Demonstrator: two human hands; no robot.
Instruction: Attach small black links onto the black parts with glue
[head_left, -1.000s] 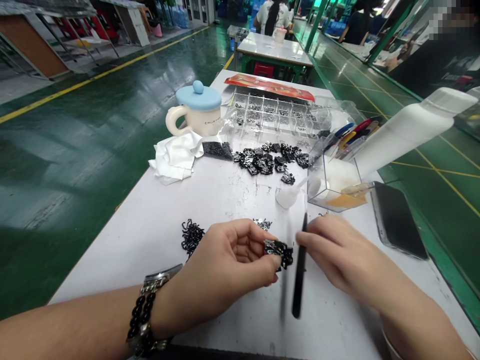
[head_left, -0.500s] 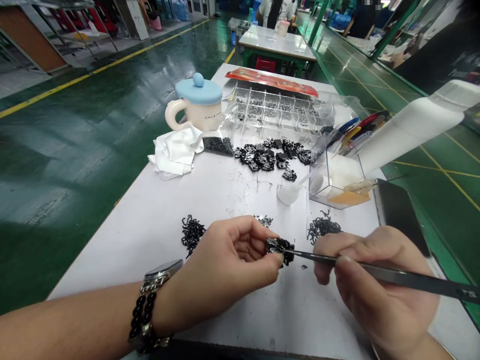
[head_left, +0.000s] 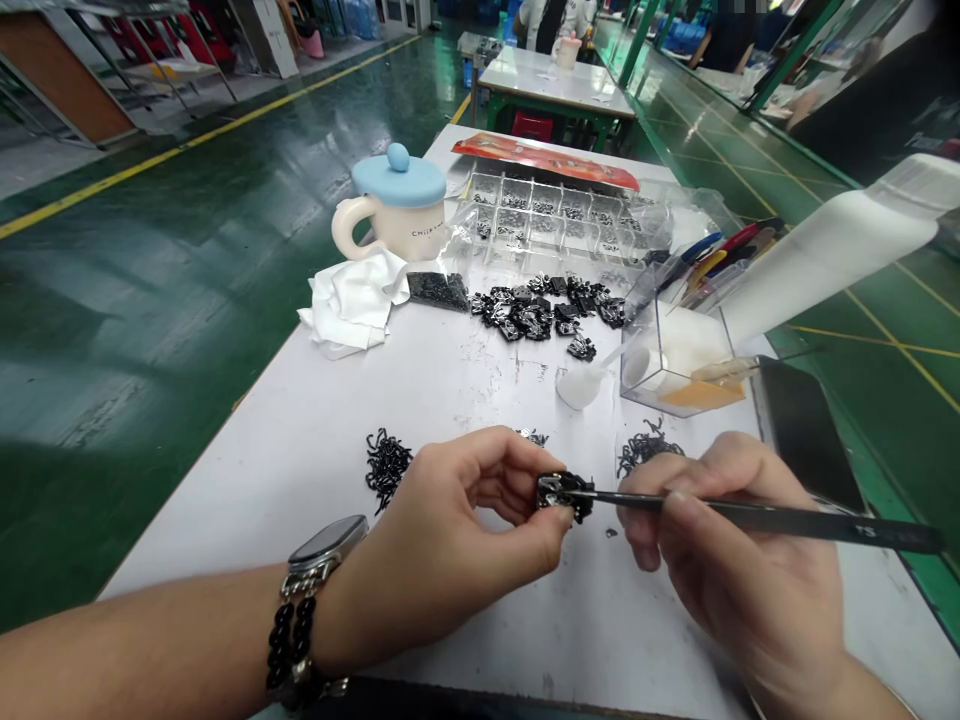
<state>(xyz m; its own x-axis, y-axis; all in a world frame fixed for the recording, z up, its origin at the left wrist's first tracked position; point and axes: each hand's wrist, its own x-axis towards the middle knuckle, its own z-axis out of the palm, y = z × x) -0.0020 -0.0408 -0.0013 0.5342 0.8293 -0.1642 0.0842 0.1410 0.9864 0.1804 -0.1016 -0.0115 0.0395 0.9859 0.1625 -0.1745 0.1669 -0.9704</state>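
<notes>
The left wrist [head_left: 334, 615] wears a metal-band watch [head_left: 324, 545] and black beads [head_left: 287, 640].

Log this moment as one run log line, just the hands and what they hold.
left hand: holds black clump | right hand: holds tweezers, tip at clump | nearby: loose black pieces

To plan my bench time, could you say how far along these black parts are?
Done, seemingly: the compartment box holds parts in its cells. In hand: the left hand pinches a black cluster, touched by tweezers in the right hand. Left: a heap of black pieces and two wiry black piles.
</notes>
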